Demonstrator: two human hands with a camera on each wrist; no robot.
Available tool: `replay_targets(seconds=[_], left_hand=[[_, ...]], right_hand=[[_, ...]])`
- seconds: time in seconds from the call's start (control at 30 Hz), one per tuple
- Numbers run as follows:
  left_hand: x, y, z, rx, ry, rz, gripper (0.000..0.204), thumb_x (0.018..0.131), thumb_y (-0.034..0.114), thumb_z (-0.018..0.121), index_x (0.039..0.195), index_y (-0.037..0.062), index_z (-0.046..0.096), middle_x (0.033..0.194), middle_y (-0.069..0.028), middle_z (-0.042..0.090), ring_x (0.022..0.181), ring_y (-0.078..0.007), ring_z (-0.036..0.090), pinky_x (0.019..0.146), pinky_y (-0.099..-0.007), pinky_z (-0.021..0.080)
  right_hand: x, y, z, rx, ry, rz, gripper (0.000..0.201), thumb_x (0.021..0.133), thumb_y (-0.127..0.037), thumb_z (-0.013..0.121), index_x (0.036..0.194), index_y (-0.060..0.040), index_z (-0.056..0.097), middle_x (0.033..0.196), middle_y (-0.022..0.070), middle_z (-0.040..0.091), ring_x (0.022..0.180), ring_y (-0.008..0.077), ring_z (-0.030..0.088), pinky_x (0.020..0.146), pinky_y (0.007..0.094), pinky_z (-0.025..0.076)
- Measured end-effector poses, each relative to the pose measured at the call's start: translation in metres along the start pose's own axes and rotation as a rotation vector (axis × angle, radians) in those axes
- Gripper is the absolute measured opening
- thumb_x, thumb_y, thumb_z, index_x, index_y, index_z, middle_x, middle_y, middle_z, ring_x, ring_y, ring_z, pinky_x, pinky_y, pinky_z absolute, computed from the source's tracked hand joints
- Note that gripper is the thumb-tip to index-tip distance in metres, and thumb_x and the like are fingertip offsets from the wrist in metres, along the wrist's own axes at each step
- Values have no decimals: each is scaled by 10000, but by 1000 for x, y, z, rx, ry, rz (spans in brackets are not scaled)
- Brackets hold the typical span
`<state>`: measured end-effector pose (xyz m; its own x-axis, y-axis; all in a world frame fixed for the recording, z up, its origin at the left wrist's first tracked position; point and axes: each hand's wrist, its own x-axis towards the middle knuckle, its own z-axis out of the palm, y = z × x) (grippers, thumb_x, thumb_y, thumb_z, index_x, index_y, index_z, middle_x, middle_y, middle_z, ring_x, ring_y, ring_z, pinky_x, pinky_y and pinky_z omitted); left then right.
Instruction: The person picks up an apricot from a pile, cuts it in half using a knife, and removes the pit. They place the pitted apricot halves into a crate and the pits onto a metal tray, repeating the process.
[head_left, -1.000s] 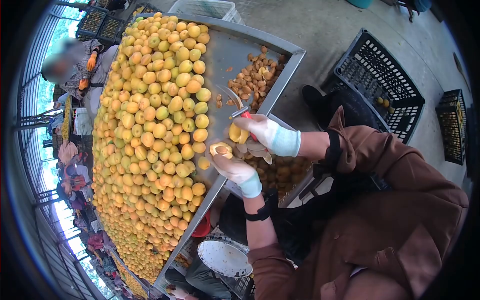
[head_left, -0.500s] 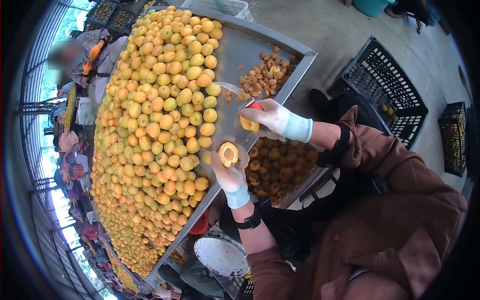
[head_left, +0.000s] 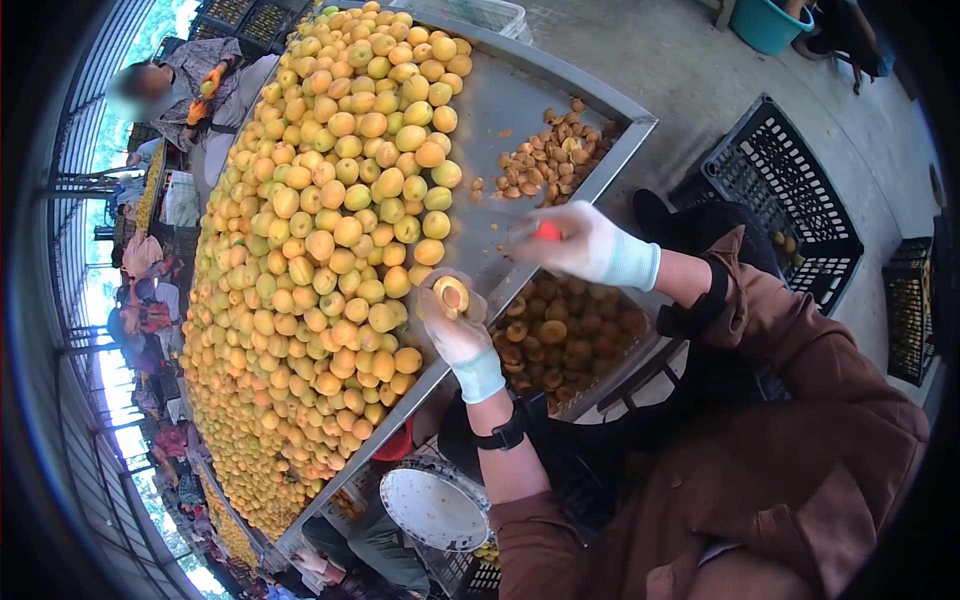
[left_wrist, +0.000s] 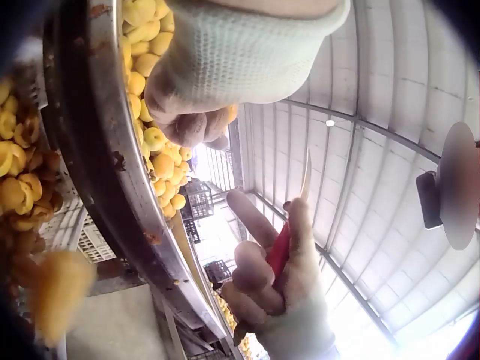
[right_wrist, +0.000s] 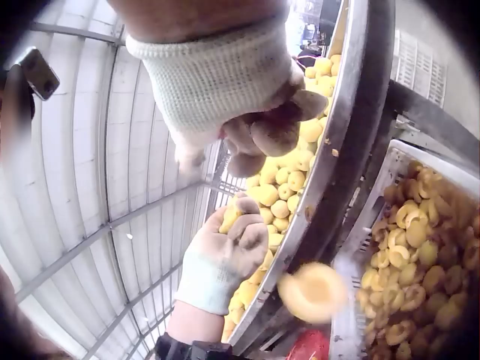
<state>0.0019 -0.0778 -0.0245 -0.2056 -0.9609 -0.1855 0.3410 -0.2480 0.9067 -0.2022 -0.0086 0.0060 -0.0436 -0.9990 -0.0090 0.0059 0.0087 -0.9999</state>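
Note:
In the head view my gloved left hand (head_left: 460,325) holds a halved apricot (head_left: 452,297), its cut face up with the brown pit showing. My right hand (head_left: 585,245), also gloved, grips a red-handled knife (head_left: 547,230) just beyond; its blade is blurred there. The left wrist view shows the curved blade (left_wrist: 306,174) pointing up from the red handle (left_wrist: 279,251). A loose apricot half (right_wrist: 313,292) hangs in mid-air beside the crate of halves (right_wrist: 405,262) in the right wrist view. Whole apricots (head_left: 340,230) are heaped left of both hands.
Pits (head_left: 550,155) lie in the corner of the metal table (head_left: 490,100). The table's raised edge (head_left: 600,180) runs beside the hands. Black crates (head_left: 780,180) stand on the floor at right, a white basin (head_left: 435,505) below. Another person (head_left: 205,95) sits across the heap.
The apricot half that was in my right hand has left it. My left hand has turned its own half cut face up. The view has shifted, moving the table rightward.

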Motion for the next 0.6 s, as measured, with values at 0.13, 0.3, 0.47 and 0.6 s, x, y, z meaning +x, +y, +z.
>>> replay_targets(seconds=[0.13, 0.3, 0.47, 0.6], left_hand=[[-5, -7, 8, 97, 14, 42, 335, 1002, 343, 397, 1081, 50, 539, 918, -58, 530, 686, -109, 484, 567, -220, 392], [-12, -15, 16, 179, -14, 177, 311, 1026, 295, 378, 1131, 27, 494, 958, -73, 525, 730, -150, 505, 622, -256, 439], [-18, -24, 25, 681, 30, 500, 205, 1012, 184, 404, 1078, 1, 468, 1003, -123, 531, 862, -215, 534, 781, -348, 470], [-23, -22, 35, 598, 90, 491, 137, 992, 129, 440, 1020, -4, 460, 1010, -149, 533, 908, -230, 538, 817, -370, 467]], right_hand=[[4, -4, 3, 269, 96, 218, 301, 900, -260, 568, 827, 13, 668, 602, 10, 567, 472, 77, 513, 485, 232, 429], [5, 8, 17, 143, 219, 160, 285, 870, -259, 649, 901, 24, 672, 696, 29, 620, 632, 68, 548, 591, 256, 464], [-2, 12, 35, 171, 60, 152, 311, 848, -262, 699, 1026, -8, 672, 755, 46, 651, 728, 62, 569, 695, 254, 489], [-2, 10, 39, 211, 54, 183, 328, 837, -265, 711, 1032, -4, 673, 755, 50, 654, 720, 64, 570, 679, 260, 490]])
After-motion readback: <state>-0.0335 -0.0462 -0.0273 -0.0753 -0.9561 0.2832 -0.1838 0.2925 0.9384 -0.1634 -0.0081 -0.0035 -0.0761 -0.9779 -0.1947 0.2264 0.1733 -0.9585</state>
